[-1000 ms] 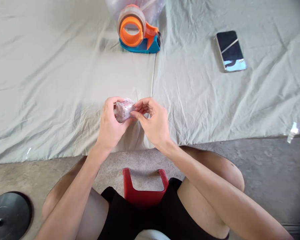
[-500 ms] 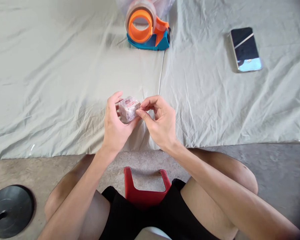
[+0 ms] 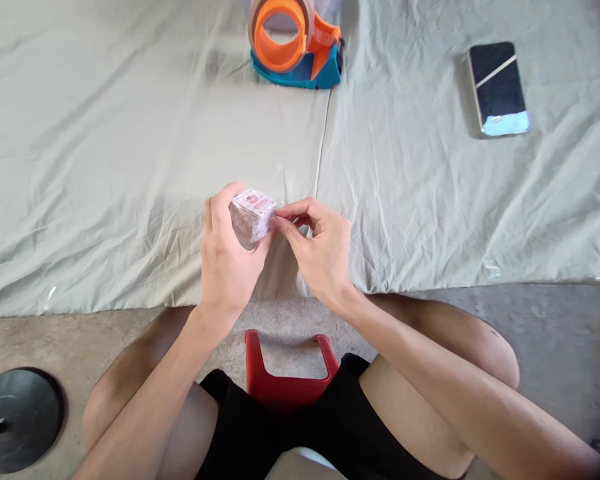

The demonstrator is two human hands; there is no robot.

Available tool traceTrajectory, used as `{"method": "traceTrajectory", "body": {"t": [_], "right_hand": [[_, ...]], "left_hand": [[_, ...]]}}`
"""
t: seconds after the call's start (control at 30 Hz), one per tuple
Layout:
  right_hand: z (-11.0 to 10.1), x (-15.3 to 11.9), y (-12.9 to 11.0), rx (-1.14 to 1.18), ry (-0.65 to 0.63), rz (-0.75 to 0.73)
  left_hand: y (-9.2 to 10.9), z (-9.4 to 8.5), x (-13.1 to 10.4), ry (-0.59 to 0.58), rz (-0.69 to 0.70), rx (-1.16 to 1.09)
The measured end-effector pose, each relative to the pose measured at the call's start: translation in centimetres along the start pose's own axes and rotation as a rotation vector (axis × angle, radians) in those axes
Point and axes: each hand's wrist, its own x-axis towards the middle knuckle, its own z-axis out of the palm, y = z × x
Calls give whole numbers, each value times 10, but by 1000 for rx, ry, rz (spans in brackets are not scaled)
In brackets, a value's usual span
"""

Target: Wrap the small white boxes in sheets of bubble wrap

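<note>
A small box point(image 3: 253, 212), wrapped in clear plastic with pinkish-red print on its top, is tilted above the near part of the grey-green cloth point(image 3: 145, 173). My left hand point(image 3: 230, 250) grips it from the left, with the thumb below and the fingers around the far side. My right hand point(image 3: 317, 243) pinches with thumb and index finger at the box's right corner, where a bit of clear wrapping shows. Exactly what lies between those fingertips is too small to make out fully.
An orange and blue tape dispenser point(image 3: 300, 53) holding a tape roll stands at the far middle. A phone point(image 3: 499, 87) lies at the right. Below are a red plastic stool point(image 3: 290, 387) between my legs and a round black base point(image 3: 20, 417) on the floor.
The box has turned slightly in my left hand, so its printed top shows more clearly. My right hand keeps its pinch at the corner. The view has shifted a little.
</note>
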Motion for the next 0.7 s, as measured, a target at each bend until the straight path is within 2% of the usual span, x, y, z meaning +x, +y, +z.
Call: {"method": "traceTrajectory", "body": {"t": [0.17,0.27,0.47,0.57,0.7], "right_hand": [[-5,9,4,153,-105,178],[-6,11,5,200,-139,216],[-7,8,-2,83,-136,41],[-7,9,-1,52,-166,-26],[-8,10,6,-24,-144,-226]], "left_hand": [[2,2,0,4,63,50],[4,2,1,3,75,39],[7,2,3,63,124,42],[3,4,4,69,103,43],[-2,5,6,56,60,4]]}}
